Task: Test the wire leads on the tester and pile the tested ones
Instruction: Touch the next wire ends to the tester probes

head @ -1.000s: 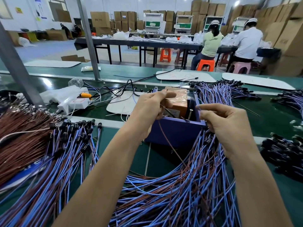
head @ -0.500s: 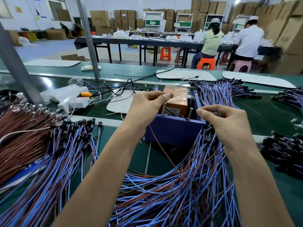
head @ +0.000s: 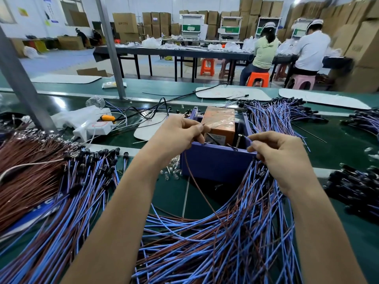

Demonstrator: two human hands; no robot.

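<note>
purple tester box [head: 215, 165], blue and brown wire leads [head: 215, 242], green table [head: 338, 144]

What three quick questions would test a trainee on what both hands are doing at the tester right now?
1. True or false: the left hand pinches the end of a brown lead above the purple tester box.
2. What does the right hand pinch at the box's near right corner? A: a blue lead. B: a screwdriver. C: a plastic bag.
3. Fill in: the wrapped block inside the tester box is ___ in colour.
Key: 1 true; 2 A; 3 orange.
</note>
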